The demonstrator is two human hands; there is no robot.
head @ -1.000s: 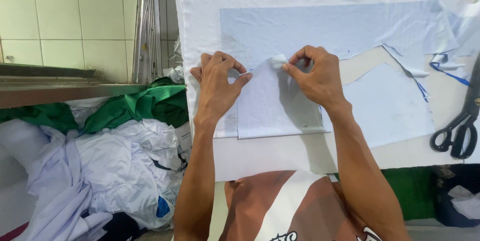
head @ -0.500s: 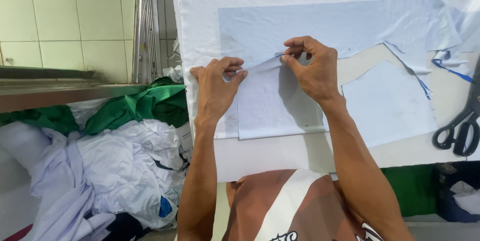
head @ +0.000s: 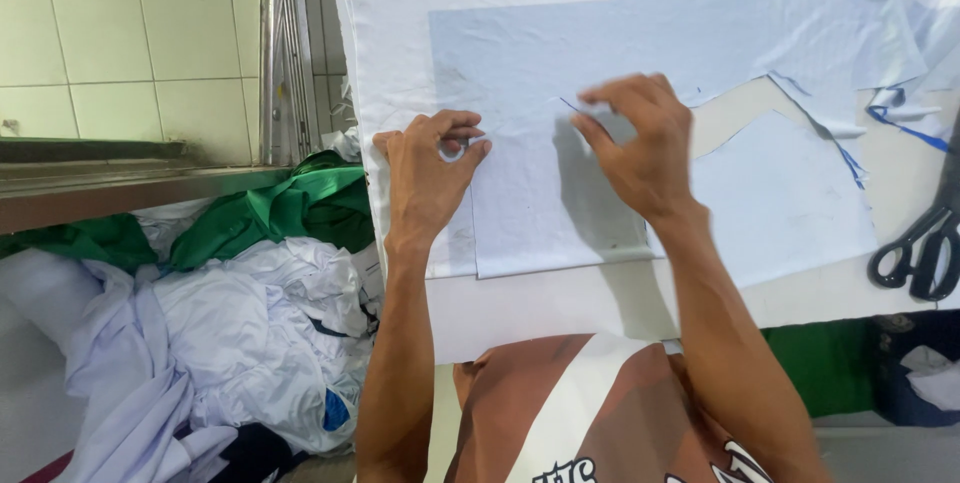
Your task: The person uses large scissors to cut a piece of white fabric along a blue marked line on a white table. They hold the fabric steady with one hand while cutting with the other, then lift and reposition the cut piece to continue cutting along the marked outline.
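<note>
Standing at the white table (head: pixel 560 308), the person works a light blue fabric piece (head: pixel 545 213) lying flat near its front edge. Left hand (head: pixel 430 178) presses down, thumb and forefinger curled onto the cloth; right hand (head: pixel 640 143) pinches a raised corner. This looks like peeling a ply; lifting cleanly seems needed. Beyond lie larger cut sheets (head: pixel 640 38), with scissors (head: pixel 925 243) at the right.

We see a pale blue rectangular cut fabric piece (head: pixel 545 208) lying flat on the white table, its top edge lifted slightly, atop a larger light blue cloth sheet (head: pixel 660 33).
</note>
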